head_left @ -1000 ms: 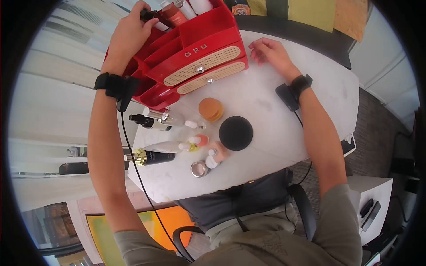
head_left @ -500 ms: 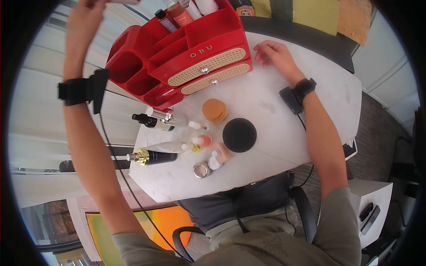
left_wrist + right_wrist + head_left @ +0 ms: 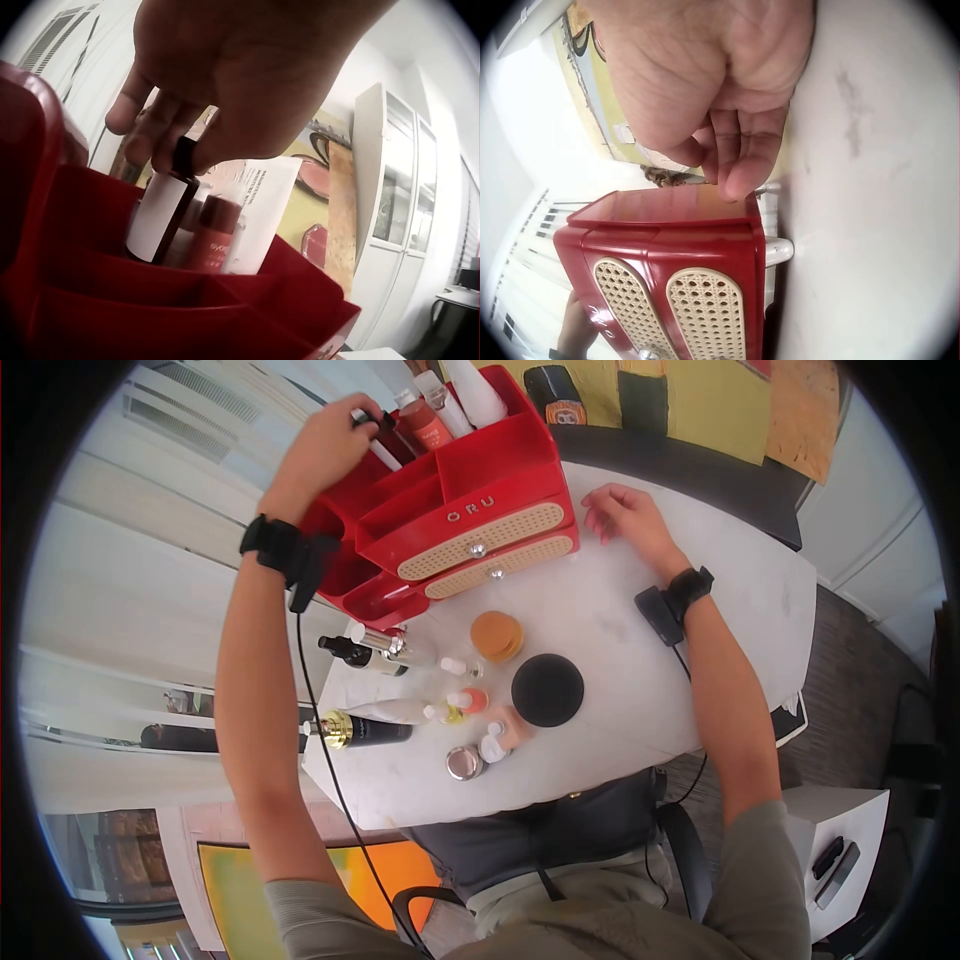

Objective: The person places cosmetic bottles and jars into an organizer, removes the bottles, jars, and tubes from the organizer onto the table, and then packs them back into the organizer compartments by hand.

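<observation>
At the back left of the red organizer [image 3: 500, 525], my left hand [image 3: 325, 448] pinches the black cap of a dark bottle with a white label [image 3: 156, 214]. The bottle's lower end is hidden behind a red divider. Beside it in the left wrist view is a coral-red bottle [image 3: 212, 236], with a white tube [image 3: 274, 202] behind. On the right, my right hand [image 3: 630, 518] hangs near the organizer's side over the white table, its fingers loosely bent and holding nothing.
On the white table [image 3: 640, 690] are an orange round jar [image 3: 497, 636], a black disc [image 3: 547, 690], a silver-lidded jar [image 3: 464, 762], a black bottle with gold collar [image 3: 380, 730] and several small bottles. A cable [image 3: 335, 770] hangs from my left wrist.
My left hand let go of a dark-capped bottle in the organizer, swung out to the upper left, and came back with the white-labelled bottle. My right hand stayed beside the organizer.
</observation>
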A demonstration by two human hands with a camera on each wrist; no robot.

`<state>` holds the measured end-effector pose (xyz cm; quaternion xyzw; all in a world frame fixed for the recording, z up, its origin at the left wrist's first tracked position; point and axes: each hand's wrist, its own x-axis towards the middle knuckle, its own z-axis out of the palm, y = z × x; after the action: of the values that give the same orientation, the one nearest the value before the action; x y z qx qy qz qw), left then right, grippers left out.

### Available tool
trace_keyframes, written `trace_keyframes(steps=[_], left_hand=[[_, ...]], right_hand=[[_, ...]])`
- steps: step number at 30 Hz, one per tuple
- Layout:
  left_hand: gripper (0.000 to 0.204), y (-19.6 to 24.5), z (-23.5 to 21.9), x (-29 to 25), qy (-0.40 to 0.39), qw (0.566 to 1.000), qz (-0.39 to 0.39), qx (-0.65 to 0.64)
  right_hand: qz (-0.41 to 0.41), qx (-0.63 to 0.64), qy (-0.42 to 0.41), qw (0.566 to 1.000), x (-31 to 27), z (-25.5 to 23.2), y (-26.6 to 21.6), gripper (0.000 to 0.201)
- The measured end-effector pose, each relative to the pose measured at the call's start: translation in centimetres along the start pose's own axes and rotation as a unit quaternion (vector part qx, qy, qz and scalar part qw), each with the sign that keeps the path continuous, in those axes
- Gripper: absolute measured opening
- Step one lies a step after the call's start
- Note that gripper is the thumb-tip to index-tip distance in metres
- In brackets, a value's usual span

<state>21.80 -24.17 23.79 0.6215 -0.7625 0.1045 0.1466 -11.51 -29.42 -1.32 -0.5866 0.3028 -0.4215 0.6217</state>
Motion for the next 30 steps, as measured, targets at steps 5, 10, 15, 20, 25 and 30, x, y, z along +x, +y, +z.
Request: trace_keyframes(steps=[5, 10, 15, 20, 25, 30], left_hand=[[0.020, -0.9, 2.5, 0.5, -0.026, 0.999, -0.019, -0.025], [0.038, -1.4, 2.3, 1.9, 0.032, 0.985, -0.161, -0.043], [0.040, -0.9, 2.2, 2.4, -0.080, 0.969, -0.186, -0.143], [0.039, 0.2, 1.4, 2.4, -0.108, 0.963, -0.178, -0.170], [0.047, -0.6, 4.3, 1.3, -0.020, 0.993, -0.057, 0.103], [0.057, -1.1, 4.5, 0.7, -0.014, 0.989, -0.113, 0.094]], right_hand=[[0.003, -0.006, 0.003, 1.000, 0.0, 0.1, 0.0, 0.029], [-0.001, -0.001, 0.000, 1.000, -0.1, 0.1, -0.1, 0.029], [0.001, 0.017, 0.004, 1.000, 0.0, 0.2, -0.2, 0.025], [0.000, 0.029, 0.002, 1.000, -0.2, 0.2, -0.5, 0.024], [0.001, 0.023, 0.001, 1.000, -0.3, 0.2, -0.5, 0.025], [-0.004, 0.011, -0.005, 1.000, -0.2, 0.1, -0.4, 0.028]])
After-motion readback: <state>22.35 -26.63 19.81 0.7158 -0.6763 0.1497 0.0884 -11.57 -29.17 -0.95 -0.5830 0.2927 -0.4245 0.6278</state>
